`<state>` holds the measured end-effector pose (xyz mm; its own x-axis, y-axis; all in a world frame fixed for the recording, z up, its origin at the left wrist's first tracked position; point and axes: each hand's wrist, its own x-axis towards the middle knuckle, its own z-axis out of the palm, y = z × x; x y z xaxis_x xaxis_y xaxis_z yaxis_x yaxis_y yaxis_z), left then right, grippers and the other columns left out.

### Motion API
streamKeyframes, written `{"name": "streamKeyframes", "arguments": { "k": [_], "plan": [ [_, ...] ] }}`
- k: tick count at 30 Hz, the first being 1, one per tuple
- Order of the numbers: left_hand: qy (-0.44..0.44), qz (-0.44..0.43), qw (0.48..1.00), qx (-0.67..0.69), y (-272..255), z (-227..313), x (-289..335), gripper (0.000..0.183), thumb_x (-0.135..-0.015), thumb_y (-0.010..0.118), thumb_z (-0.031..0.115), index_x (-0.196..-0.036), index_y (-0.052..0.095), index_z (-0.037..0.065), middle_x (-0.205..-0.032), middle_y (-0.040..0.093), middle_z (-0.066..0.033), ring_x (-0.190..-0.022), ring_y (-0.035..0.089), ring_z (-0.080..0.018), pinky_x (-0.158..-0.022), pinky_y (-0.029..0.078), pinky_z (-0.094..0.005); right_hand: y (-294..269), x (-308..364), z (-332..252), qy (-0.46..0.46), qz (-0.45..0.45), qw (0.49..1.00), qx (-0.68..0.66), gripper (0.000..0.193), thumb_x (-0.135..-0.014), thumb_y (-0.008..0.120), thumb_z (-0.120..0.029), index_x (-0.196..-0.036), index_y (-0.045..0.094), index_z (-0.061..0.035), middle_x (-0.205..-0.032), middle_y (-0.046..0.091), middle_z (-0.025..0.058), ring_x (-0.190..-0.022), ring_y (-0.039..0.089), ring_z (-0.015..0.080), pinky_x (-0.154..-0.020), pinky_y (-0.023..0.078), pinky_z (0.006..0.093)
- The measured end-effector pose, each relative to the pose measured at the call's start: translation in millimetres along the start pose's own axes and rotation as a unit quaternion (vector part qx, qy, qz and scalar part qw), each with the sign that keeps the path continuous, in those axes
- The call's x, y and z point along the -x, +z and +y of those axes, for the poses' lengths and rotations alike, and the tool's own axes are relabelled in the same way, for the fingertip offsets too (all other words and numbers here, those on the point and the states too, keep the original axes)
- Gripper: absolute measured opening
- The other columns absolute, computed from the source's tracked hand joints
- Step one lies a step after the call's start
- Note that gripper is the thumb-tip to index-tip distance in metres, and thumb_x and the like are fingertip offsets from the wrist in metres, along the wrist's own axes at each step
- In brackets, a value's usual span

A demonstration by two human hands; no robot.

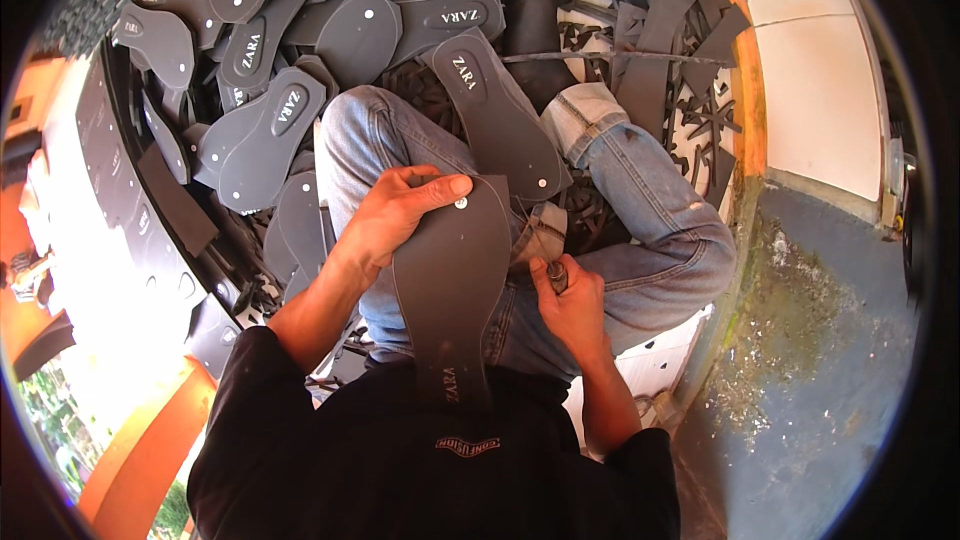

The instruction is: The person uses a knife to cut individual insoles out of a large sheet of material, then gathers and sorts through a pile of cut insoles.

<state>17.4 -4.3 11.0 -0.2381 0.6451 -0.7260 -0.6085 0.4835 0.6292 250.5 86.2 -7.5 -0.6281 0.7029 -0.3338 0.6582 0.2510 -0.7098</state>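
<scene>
My left hand [400,208] is closed on the wide end of a dark grey foam sandal sole [452,275], its thumb lying on top beside a small white dot. The narrow end of the sole rests against my black shirt. Closed around the handle of a small tool [557,277] is my right hand [574,310], close to the sole's right edge. Only the dark butt of that handle shows; I cannot make out its working end. Another sole [500,125] lies across my legs, just beyond the one in my hand.
Many dark soles [268,135] are heaped ahead and to the left. Black foam offcuts [700,120] litter the pale tiles on the right. My crossed legs in blue jeans [650,210] fill the middle. An orange-yellow edge [748,90] borders a lower grey floor [810,330].
</scene>
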Motion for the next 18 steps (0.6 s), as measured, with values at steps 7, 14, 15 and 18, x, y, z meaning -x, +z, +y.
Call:
{"name": "streamKeyframes", "arguments": {
  "k": [7, 14, 15, 18],
  "plan": [
    [0.000, 0.003, 1.000, -0.005, 4, 6, 2, 0.039, -0.079, 0.073, 0.034, -0.091, 0.063, -0.002, -0.074, 0.066, -0.0057, -0.059, 0.062, -0.0094, -0.052, 0.048, -0.0195, -4, -2, 0, -0.001, -0.019, 1.000, 0.022, 0.031, -0.084, 0.064, -0.023, -0.066, 0.052, -0.0004, -0.052, 0.053, 0.0174, -0.054, 0.056, 0.0401, -0.050, 0.042, 0.0424],
    [0.007, 0.028, 0.996, -0.082, 14, 11, 12, 0.039, -0.078, 0.074, 0.031, -0.091, 0.063, -0.004, -0.074, 0.065, -0.0052, -0.064, 0.060, -0.0085, -0.056, 0.047, -0.0219, -3, -21, -12, -0.036, -0.035, 0.998, 0.030, 0.021, -0.080, 0.062, -0.017, -0.070, 0.057, 0.0003, -0.058, 0.056, 0.0219, -0.060, 0.057, 0.0427, -0.056, 0.043, 0.0480],
    [0.019, 0.042, 0.995, -0.094, 17, 12, 11, 0.040, -0.078, 0.074, 0.032, -0.092, 0.065, -0.005, -0.075, 0.065, -0.0057, -0.065, 0.060, -0.0089, -0.057, 0.047, -0.0229, -1, -33, -17, -0.050, -0.029, 0.998, 0.024, 0.019, -0.080, 0.062, -0.016, -0.070, 0.057, 0.0004, -0.060, 0.056, 0.0225, -0.061, 0.057, 0.0426, -0.056, 0.043, 0.0486],
    [0.004, -0.027, 0.993, -0.119, 16, 14, 15, 0.043, -0.077, 0.074, 0.033, -0.092, 0.064, -0.006, -0.076, 0.065, -0.0062, -0.068, 0.060, -0.0094, -0.059, 0.048, -0.0236, 7, -58, -30, -0.134, 0.001, 0.989, 0.058, 0.023, -0.080, 0.064, -0.019, -0.072, 0.057, 0.0013, -0.062, 0.055, 0.0242, -0.060, 0.055, 0.0444, -0.056, 0.044, 0.0460]
  ]
}}
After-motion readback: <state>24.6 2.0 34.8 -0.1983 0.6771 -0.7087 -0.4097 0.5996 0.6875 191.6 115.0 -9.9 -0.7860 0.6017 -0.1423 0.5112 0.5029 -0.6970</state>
